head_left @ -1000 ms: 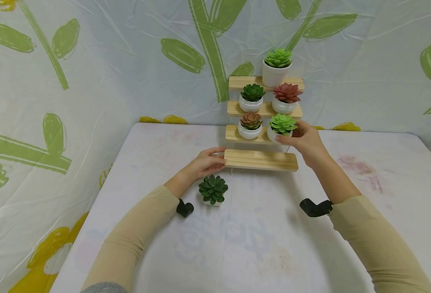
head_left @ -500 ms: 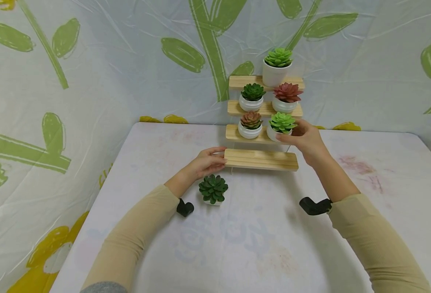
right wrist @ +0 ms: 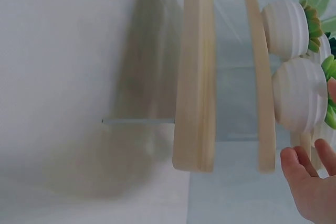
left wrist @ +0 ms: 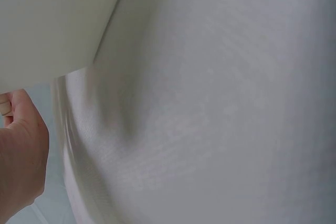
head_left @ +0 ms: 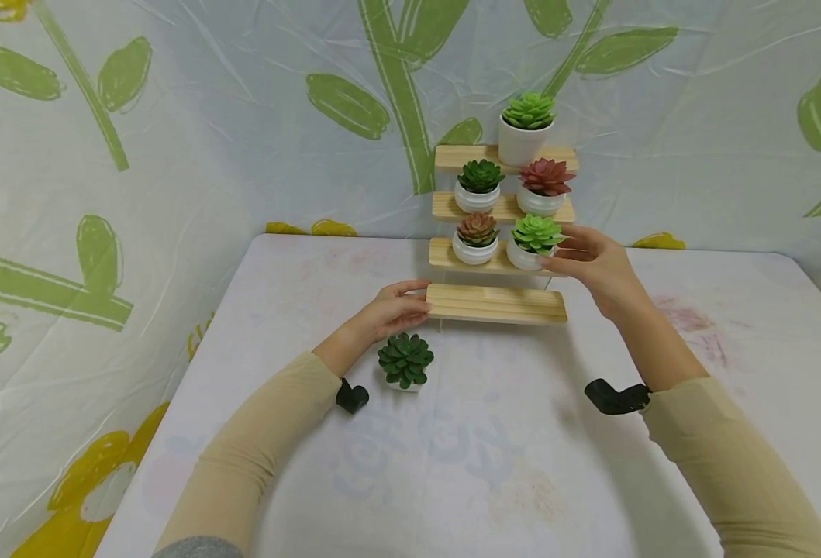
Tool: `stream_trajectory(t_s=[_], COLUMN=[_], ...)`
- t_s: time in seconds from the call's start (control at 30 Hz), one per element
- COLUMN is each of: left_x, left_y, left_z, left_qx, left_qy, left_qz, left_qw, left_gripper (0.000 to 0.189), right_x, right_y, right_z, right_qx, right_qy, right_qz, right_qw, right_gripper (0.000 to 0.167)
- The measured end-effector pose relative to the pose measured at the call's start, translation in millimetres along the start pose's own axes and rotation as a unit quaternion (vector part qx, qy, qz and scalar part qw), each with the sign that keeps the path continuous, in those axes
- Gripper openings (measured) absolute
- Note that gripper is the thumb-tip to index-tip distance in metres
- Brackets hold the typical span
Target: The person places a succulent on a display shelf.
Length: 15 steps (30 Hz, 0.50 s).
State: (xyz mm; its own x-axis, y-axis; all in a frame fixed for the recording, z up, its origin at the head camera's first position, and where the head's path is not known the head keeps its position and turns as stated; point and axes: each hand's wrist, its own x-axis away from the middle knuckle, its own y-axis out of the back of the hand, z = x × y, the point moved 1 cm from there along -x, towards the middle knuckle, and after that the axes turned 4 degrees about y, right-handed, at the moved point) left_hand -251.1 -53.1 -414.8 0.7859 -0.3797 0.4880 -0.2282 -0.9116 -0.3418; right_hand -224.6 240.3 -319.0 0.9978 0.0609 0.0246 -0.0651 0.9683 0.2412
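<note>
A tiered plant stand with wooden boards (head_left: 497, 304) stands at the back of the table. My left hand (head_left: 389, 311) grips the left end of its lowest board. On the second board from the bottom, a bright green succulent in a ribbed white pot (head_left: 524, 256) sits at right, beside a reddish-brown succulent (head_left: 477, 230). My right hand (head_left: 595, 271) is just right of the bright green one, thumb and fingers spread; the right wrist view shows its fingertips (right wrist: 288, 156) apart from the white pot (right wrist: 300, 95). A dark green succulent (head_left: 406, 361) stands on the table near my left wrist.
Higher boards carry a dark green succulent (head_left: 481, 177), a red succulent (head_left: 547, 177) and, on top, a light green one in a taller white pot (head_left: 519, 143). A printed sheet (head_left: 229, 116) hangs behind the table (head_left: 466, 480). A pale flat-sided shape (left wrist: 47, 24) fills the left wrist view's upper left.
My right hand has let go of the bright green succulent's pot and drawn slightly to the right. The pot stays on its board; my left hand keeps its place.
</note>
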Motion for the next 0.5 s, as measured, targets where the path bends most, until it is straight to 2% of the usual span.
stream_trajectory(t_s=[0.1, 0.2, 0.33, 0.5], left_x=[0.4, 0.1, -0.9, -0.7], left_y=[-0.3, -0.2, -0.1, -0.1], left_z=[-0.2, -0.1, 0.3, 0.3], left_qx=[0.002, 0.001, -0.001, 0.003], left_qy=[0.000, 0.000, 0.002, 0.002], left_qz=[-0.001, -0.003, -0.007, -0.007], left_qw=[1.0000, 1.0000, 1.0000, 1.0000], left_gripper=[0.055, 0.055, 0.055, 0.055], right_x=[4.4, 9.5, 18.4, 31.3], right_y=[5, 9, 13, 15], right_z=[-1, -5, -11, -18], right_qx=[0.005, -0.021, -0.087, -0.096], right_qy=[0.007, 0.020, 0.031, 0.019], right_qz=[0.003, 0.006, 0.007, 0.021], right_qw=[1.0000, 0.9996, 0.9957, 0.9949], right_gripper=[0.072, 0.067, 0.052, 0.051])
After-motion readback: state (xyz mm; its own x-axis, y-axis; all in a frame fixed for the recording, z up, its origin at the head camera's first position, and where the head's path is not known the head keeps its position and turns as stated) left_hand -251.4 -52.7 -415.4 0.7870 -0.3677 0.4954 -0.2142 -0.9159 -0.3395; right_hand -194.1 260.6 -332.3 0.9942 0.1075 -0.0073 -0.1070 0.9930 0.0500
